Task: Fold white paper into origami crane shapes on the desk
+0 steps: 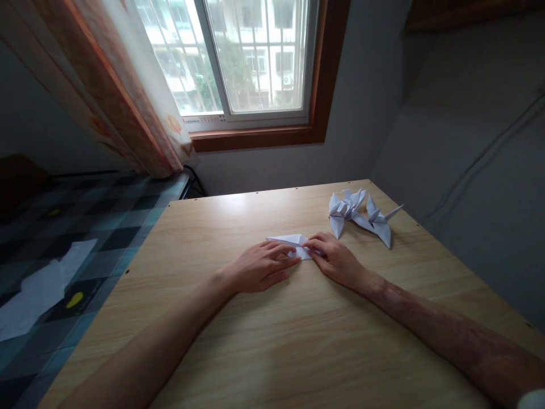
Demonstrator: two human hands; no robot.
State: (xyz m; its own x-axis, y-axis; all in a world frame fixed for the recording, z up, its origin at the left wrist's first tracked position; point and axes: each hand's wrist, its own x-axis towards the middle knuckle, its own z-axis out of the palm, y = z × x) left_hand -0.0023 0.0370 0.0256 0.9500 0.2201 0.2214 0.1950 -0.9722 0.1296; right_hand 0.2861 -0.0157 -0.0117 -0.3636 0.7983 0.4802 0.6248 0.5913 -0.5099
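Note:
A small folded piece of white paper (292,241) lies flat near the middle of the wooden table (238,352). My left hand (259,266) rests palm down with its fingertips pressed on the paper's left part. My right hand (334,258) lies beside it, fingers bent and pressed on the paper's right edge. Both hands hold the sheet flat against the tabletop. Part of the paper is hidden under the fingers.
Folded white paper cranes (360,215) sit at the table's far right, close to the wall. A window (251,57) and curtain (128,96) are behind. Left of the table a checked surface (85,238) carries loose white sheets (40,289).

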